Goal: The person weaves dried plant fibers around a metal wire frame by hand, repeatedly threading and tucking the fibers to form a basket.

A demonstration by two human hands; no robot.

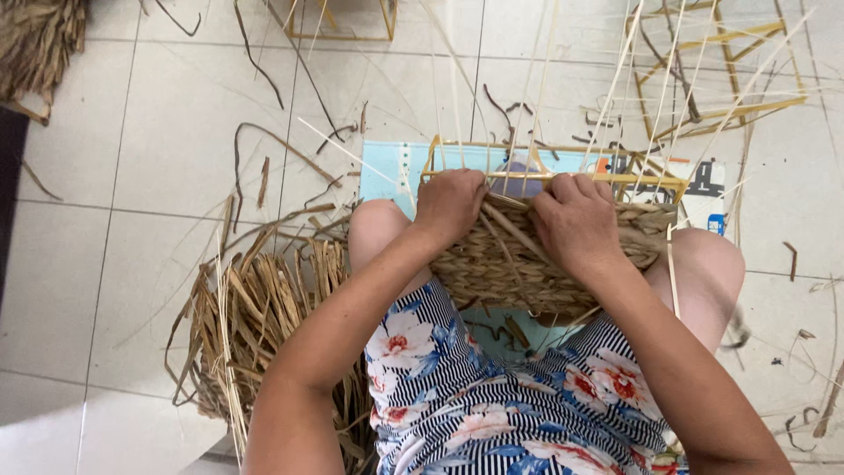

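Half-woven basket (527,264) sits across the person's knees, centre frame, woven side wall of tan twisted straw facing the camera; its top edge is a yellow metal wire frame (457,174) still bare above the weave. Left hand (450,205) is on the basket's upper left, fingers curled closed over the top row of weave just under the frame. Right hand (576,220) is just right of it on the same row, fingers bent down and pinching a straw strand (512,230) that runs diagonally between the two hands. Thin pale uprights (541,88) rise from the basket past the frame toward the top of the picture. Behind the basket, flat on the floor: a light blue mat (391,171), and at the basket's right a white printed sheet or pack (703,189) with black and small blue blocks, partly hidden, kind unclear. Left of the basket, by the left knee, a loose pile of dry straw (255,325). Far behind the basket to the right, a second empty yellow wire frame (730,70); a third one (343,26) at the top edge. Stray dark scraps (264,141) lie on the white tile floor (114,176) left of the basket.
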